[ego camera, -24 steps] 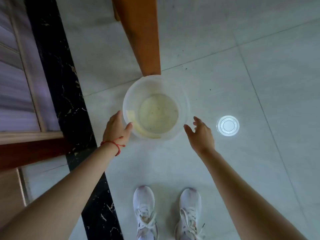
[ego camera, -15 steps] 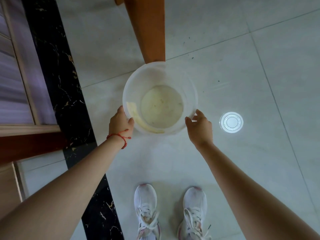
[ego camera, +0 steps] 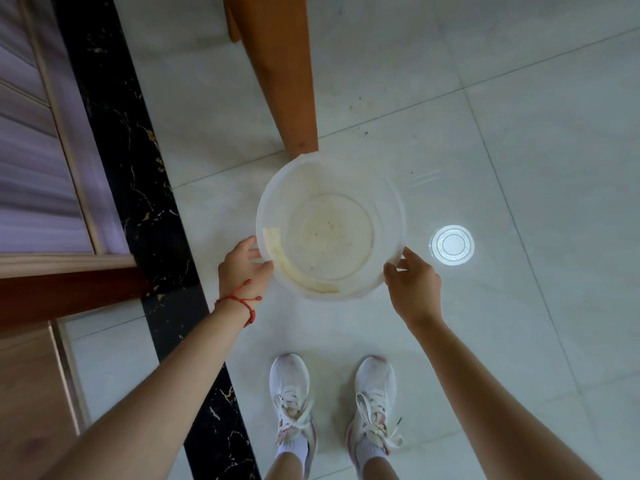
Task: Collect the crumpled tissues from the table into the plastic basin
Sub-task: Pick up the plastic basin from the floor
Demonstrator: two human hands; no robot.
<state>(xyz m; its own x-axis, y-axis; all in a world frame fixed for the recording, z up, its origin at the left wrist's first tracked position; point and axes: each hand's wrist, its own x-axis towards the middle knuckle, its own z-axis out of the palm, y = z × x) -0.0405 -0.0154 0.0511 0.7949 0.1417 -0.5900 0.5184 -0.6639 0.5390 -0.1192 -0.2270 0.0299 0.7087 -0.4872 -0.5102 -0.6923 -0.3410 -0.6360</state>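
Note:
A round translucent white plastic basin [ego camera: 277, 188] is in the middle of the head view, over the tiled floor, with nothing in it but some specks and a yellowish stain. My left hand [ego camera: 244, 268] grips its left rim, a red string bracelet at the wrist. My right hand [ego camera: 412, 284] grips its right rim. No crumpled tissues and no tabletop are in view.
A wooden table leg [ego camera: 287, 71] stands just beyond the basin. A round bright light spot [ego camera: 452, 244] lies on the floor to the right. A black marble strip [ego camera: 138, 168] and a wooden door frame [ego camera: 65, 265] run along the left. My white sneakers [ego camera: 292, 410] stand below.
Both hands closed onto the basin's rim from either side, and the basin now looks larger and nearer the camera than before.

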